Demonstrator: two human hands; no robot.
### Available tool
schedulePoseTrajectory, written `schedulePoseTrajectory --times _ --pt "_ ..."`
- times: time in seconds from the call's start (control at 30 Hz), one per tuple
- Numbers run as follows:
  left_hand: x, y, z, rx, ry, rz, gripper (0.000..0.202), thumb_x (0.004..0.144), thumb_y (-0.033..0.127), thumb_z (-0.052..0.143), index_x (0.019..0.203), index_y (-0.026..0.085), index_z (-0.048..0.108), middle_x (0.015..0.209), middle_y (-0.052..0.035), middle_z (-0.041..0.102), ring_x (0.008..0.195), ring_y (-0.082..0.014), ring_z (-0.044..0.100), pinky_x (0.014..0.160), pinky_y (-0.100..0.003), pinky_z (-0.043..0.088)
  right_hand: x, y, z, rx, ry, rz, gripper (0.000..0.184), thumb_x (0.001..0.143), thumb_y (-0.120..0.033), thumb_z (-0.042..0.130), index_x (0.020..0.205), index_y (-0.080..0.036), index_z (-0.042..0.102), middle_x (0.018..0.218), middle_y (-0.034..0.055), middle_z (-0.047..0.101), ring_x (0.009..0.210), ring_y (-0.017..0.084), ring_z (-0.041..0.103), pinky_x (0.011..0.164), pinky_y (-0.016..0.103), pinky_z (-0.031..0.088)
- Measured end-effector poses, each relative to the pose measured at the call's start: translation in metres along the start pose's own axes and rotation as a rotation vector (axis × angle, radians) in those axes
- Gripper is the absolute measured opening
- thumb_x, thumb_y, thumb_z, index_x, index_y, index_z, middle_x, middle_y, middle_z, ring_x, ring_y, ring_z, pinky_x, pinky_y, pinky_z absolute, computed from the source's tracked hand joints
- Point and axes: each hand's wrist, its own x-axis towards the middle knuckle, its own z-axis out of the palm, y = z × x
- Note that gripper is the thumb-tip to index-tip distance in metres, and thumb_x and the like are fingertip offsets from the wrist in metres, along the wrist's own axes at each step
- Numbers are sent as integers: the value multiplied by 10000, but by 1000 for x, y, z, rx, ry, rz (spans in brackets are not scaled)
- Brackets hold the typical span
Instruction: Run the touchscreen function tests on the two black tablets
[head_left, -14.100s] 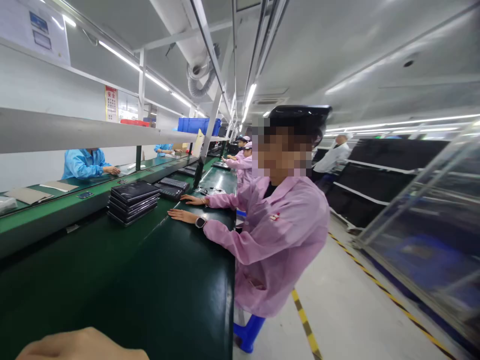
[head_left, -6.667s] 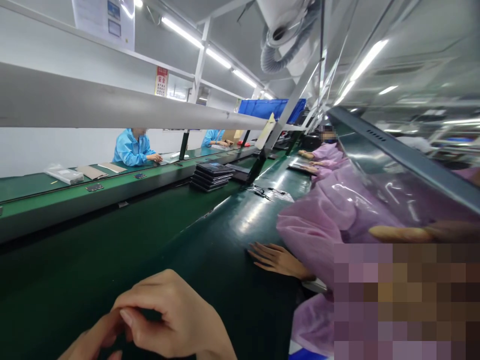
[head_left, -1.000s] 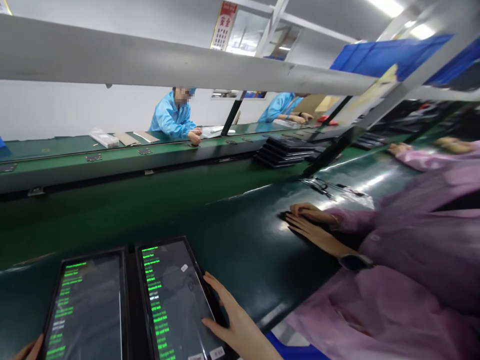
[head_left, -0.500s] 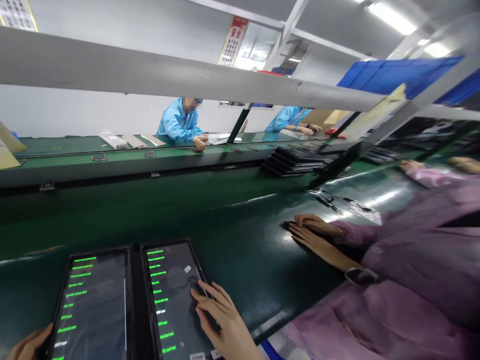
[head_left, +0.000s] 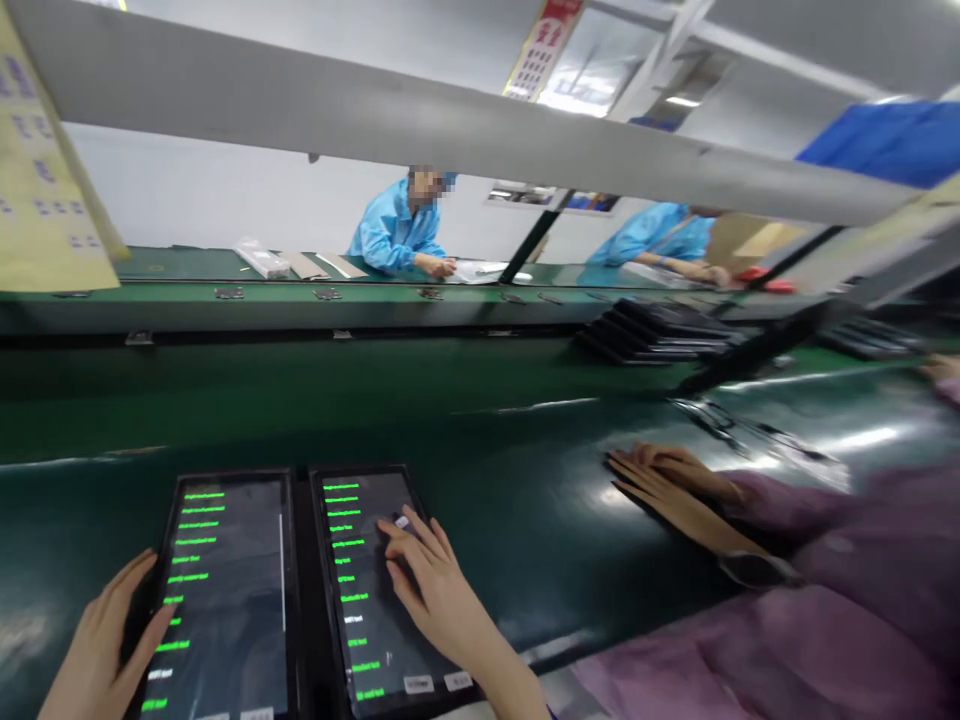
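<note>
Two black tablets lie side by side before me, their dark screens showing lists of mostly green text. At the outer edge of the left tablet (head_left: 232,620), my left hand (head_left: 112,640) rests with fingers spread and the thumb over the screen. My right hand (head_left: 431,590) is over the right tablet (head_left: 367,585), fingers apart and the index fingertip at the glass. It holds nothing. A small white sticker (head_left: 402,522) shows beside its fingers, and white labels (head_left: 418,684) sit along that tablet's lower edge.
To the right, a co-worker in a pink smock (head_left: 825,600) has both hands on the green bench (head_left: 525,520). Cables (head_left: 720,425) and a stack of black devices (head_left: 660,332) lie beyond. Two people in blue work across the line. A grey beam (head_left: 375,110) crosses overhead.
The view has swung a little left. My left hand has come further into view, its thumb now over the left screen. My right index finger has moved higher on the right screen.
</note>
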Motion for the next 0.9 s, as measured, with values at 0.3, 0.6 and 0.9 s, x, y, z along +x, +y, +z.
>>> schedulePoseTrajectory --times 0.3,0.6,0.9 --pt "3 32 -11 132 -32 105 620 965 594 313 1492 274 244 1306 -82 567 1140 -273 577 881 -398 533 -37 18 -5 56 75 89 176 985 -277 343 937 -239 508 1285 70 597 1338 311 414 1048 715 313" --pt "3 17 -10 310 -52 289 534 943 604 375 1398 335 454 1398 -80 493 1160 -326 560 892 -452 517 -52 13 -3 98 101 180 176 978 -275 350 923 -238 514 1265 82 607 1346 308 403 1058 683 335" --pt "3 17 -9 259 58 309 609 970 536 310 1514 339 118 1307 -68 572 1072 -270 623 807 -369 552 -35 -20 0 71 21 40 160 958 -172 349 939 -232 497 1289 82 591 1355 291 394 1069 677 325"
